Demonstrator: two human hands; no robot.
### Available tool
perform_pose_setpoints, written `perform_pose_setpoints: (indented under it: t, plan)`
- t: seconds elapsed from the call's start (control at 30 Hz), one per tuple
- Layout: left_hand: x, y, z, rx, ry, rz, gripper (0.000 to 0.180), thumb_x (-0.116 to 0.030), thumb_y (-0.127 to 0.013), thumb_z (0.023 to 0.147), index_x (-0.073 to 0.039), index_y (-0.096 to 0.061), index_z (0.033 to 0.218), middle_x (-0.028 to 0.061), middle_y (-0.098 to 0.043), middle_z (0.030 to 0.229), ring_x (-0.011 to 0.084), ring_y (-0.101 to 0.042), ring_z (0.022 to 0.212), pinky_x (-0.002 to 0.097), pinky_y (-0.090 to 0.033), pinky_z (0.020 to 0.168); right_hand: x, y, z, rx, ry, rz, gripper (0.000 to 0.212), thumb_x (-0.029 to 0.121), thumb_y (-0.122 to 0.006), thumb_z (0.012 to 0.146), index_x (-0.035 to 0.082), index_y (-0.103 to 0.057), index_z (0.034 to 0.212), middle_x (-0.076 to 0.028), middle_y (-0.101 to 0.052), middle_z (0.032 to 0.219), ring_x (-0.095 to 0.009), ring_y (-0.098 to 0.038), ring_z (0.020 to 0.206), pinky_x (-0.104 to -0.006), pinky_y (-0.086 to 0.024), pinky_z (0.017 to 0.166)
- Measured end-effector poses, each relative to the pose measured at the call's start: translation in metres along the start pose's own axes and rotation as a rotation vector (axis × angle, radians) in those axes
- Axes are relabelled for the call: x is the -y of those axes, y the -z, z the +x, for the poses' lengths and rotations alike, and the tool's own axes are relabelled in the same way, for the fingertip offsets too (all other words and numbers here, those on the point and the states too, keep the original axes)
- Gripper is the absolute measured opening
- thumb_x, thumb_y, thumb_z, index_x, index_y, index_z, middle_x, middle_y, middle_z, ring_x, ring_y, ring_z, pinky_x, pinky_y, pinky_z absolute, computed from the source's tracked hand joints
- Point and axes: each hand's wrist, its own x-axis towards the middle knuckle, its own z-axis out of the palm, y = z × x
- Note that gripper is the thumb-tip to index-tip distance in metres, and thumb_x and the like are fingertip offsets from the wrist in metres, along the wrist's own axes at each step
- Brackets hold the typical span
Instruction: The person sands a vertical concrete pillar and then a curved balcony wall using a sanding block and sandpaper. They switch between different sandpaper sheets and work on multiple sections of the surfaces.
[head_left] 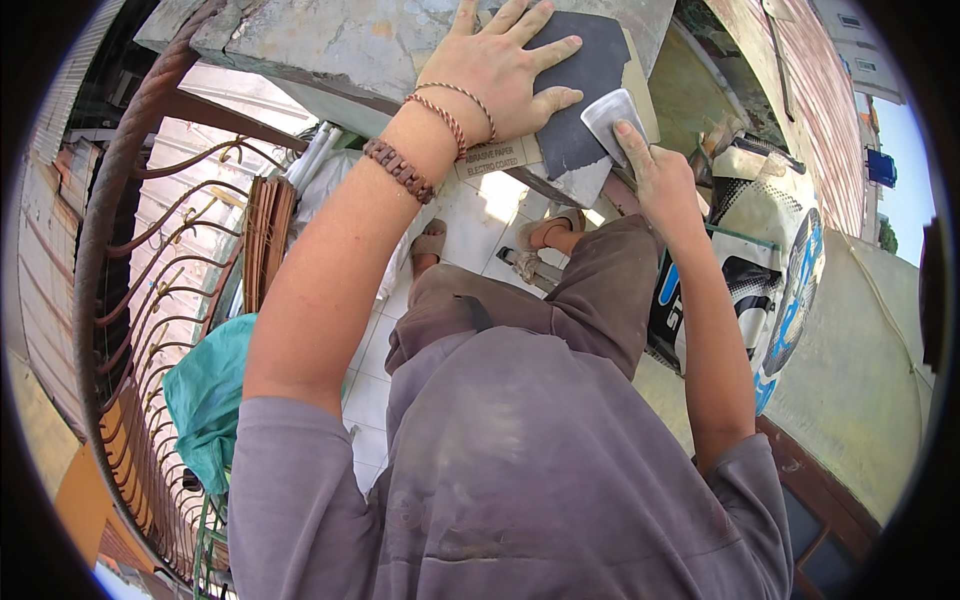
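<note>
My left hand [497, 68] lies flat with fingers spread, pressing on a dark grey sheet of sandpaper [583, 75] on a concrete slab. The sheet has a torn edge. Light brown sandpaper backing [498, 158] with print sticks out below that wrist. In my right hand [662, 185], thumb and fingers close on a flat, shiny grey metal piece [608, 122] with rounded corners. It sits tilted at the right edge of the sandpaper; whether it touches the sheet I cannot tell. The fingers behind it are mostly hidden.
The concrete slab [300, 45] spans the top, its edge facing me. A rusty curved metal railing [95, 210] runs down the left, with a green cloth [208, 400] and wooden strips [267, 240] beside it. A printed white and black sack [765, 190] stands right. White floor tiles [372, 350] lie below.
</note>
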Motion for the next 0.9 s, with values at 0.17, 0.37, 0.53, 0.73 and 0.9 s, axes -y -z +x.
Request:
perform_pose_setpoints:
  t: [0.17,0.37,0.53,0.73,0.9]
  plan:
    - [0.001,0.001,0.002,0.011,-0.015,0.019,0.06,-0.052,-0.051,0.094,-0.016,-0.054,0.142,0.0199,-0.039,0.154,0.0352,-0.033,0.145,0.0525,-0.029,0.116,-0.005,-0.018,-0.017,-0.039,0.073,-0.101,0.083,0.07,-0.051,0.092,-0.008,-0.063,0.069,-0.022,-0.06,0.063,-0.037,-0.063,0.066,-0.0489,-0.049,0.071]
    - [0.001,0.001,0.002,0.024,-0.001,0.031,0.061,-0.053,-0.051,0.094,-0.017,-0.053,0.143,0.0195,-0.038,0.155,0.0346,-0.034,0.145,0.0542,-0.027,0.116,-0.016,-0.028,-0.025,-0.153,0.233,-0.143,0.081,0.066,-0.054,0.094,-0.01,-0.058,0.068,-0.017,-0.049,0.055,-0.024,-0.045,0.056,-0.0396,-0.043,0.058]
    - [-0.002,0.002,0.0,0.04,0.003,0.119,0.062,-0.057,-0.049,0.094,-0.022,-0.05,0.146,0.0152,-0.036,0.158,0.0314,-0.031,0.147,0.0544,-0.021,0.119,-0.008,-0.024,-0.013,-0.122,0.128,-0.04,0.084,0.07,-0.053,0.092,-0.01,-0.061,0.068,-0.026,-0.06,0.066,-0.039,-0.06,0.067,-0.0473,-0.048,0.07]
    - [-0.003,-0.008,0.004,0.035,0.03,0.227,0.061,-0.062,-0.041,0.097,-0.032,-0.044,0.151,0.0072,-0.033,0.161,0.0253,-0.026,0.15,0.0537,-0.011,0.124,-0.003,-0.011,-0.006,-0.108,0.064,0.036,0.085,0.07,-0.049,0.093,-0.011,-0.064,0.074,-0.029,-0.061,0.067,-0.044,-0.063,0.068,-0.0502,-0.048,0.068]
    - [-0.004,-0.004,0.005,0.052,0.031,0.221,0.062,-0.064,-0.04,0.097,-0.032,-0.043,0.151,0.0074,-0.033,0.161,0.026,-0.025,0.15,0.0542,-0.01,0.124,0.006,-0.006,-0.01,-0.033,0.008,-0.105,0.085,0.072,-0.048,0.092,-0.009,-0.063,0.074,-0.031,-0.065,0.077,-0.049,-0.065,0.08,-0.052,-0.05,0.079]
